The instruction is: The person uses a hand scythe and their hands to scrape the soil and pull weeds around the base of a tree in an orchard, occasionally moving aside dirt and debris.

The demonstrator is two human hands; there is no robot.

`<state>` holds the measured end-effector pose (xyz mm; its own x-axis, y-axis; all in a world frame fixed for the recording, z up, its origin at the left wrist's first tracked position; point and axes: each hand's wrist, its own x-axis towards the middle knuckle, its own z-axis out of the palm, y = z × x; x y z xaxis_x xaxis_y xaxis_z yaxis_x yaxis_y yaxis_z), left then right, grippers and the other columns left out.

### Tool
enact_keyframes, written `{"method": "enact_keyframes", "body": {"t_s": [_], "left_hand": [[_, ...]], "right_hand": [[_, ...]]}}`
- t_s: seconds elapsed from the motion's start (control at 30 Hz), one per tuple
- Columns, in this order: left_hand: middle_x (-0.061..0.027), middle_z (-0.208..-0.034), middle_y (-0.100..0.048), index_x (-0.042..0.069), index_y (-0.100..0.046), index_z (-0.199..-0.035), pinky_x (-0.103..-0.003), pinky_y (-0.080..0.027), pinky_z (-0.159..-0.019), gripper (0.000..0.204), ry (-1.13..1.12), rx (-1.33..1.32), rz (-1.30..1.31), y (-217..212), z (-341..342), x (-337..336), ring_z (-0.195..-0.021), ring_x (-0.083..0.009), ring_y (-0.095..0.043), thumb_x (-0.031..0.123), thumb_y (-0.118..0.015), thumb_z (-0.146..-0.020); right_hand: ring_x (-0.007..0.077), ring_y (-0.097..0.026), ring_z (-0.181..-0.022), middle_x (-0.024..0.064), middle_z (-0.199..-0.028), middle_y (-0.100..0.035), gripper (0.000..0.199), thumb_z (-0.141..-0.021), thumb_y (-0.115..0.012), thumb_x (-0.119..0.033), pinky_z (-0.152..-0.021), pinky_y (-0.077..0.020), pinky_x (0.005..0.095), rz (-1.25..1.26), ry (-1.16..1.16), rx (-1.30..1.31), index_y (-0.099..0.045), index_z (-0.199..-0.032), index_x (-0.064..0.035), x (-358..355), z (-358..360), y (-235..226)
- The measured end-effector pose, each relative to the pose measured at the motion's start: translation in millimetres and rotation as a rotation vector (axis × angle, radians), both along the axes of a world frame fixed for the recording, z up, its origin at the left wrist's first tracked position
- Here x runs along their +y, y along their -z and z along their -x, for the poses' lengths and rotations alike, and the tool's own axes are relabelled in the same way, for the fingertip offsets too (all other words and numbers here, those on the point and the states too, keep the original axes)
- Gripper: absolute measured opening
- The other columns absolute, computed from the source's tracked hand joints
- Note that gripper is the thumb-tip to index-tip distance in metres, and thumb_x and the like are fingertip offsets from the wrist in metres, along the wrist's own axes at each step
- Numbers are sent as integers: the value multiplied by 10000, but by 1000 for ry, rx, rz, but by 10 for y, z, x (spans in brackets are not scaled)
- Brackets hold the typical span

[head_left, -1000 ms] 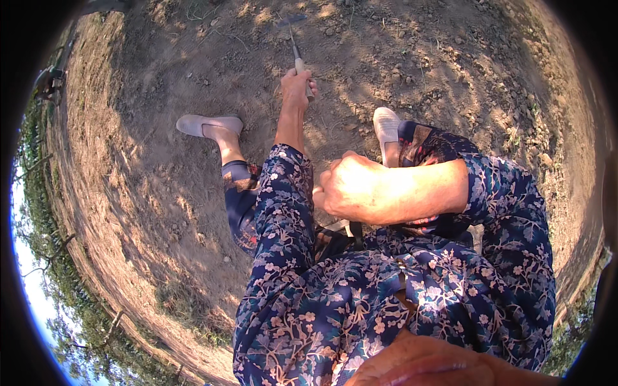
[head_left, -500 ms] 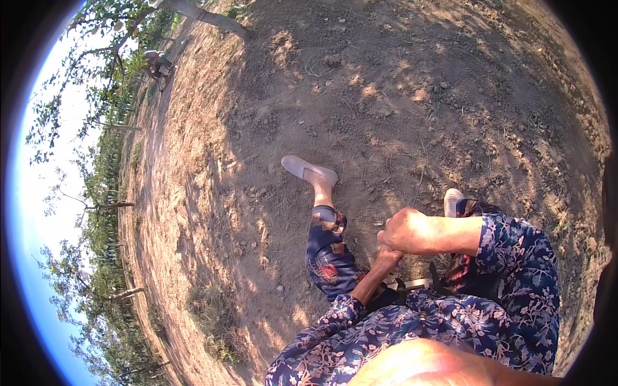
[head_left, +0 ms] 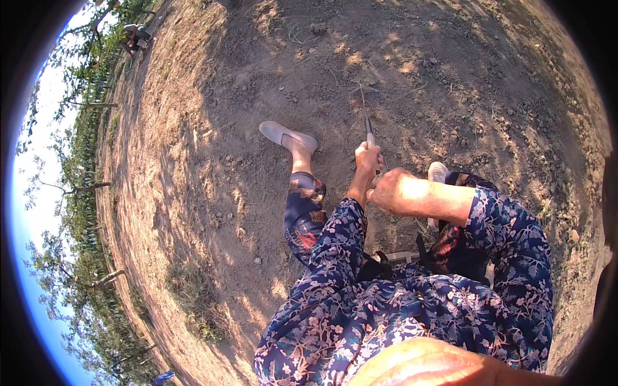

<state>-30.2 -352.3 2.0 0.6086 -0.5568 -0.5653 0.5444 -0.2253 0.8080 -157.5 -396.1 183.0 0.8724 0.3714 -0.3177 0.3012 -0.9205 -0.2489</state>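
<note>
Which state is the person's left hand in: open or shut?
Shut: the left hand is wrapped around the pale tool handle.

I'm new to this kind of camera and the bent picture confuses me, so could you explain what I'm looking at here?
Of course. There's no machine, just a person's two bare hands. The view comes from a wide fisheye camera worn on their head, looking down; that lens bends everything near the rim. The left hand grips a long thin hand tool by its pale handle. The right hand is curled close behind it; whether it grips the handle too, I can't tell. Below is dry, crumbly soil, partly shaded, with the person's pale shoes on it. Trees line the left edge.
</note>
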Motion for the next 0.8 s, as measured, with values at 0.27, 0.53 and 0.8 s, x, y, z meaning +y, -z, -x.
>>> {"method": "enact_keyframes", "body": {"t_s": [0.27,0.53,0.8], "left_hand": [[-45,-690,-516,33,-528,-994,-282,-428,-431,155,10,358,-84,-277,956,1125,-523,-122,-506,64,-542,-842],[-38,-667,-488,39,-467,-1025,-268,-365,-361,191,-151,308,-141,-431,1257,1528,-463,-123,-468,48,-538,-848],[-26,-665,-484,74,-436,-843,-236,-399,-391,91,-133,-13,66,38,67,815,-501,-102,-470,52,-519,-874]], "right_hand": [[248,-680,-743,95,-693,-657,146,-709,-649,-130,-585,-543,374,5,114,86,-661,-826,-43,141,-42,120],[270,-677,-733,121,-719,-667,161,-708,-633,-131,-581,-542,382,-107,-22,31,-660,-836,-36,125,-24,-35],[269,-674,-684,114,-665,-646,102,-734,-610,-112,-565,-536,388,-117,-13,-71,-630,-792,-31,104,81,33]]}}
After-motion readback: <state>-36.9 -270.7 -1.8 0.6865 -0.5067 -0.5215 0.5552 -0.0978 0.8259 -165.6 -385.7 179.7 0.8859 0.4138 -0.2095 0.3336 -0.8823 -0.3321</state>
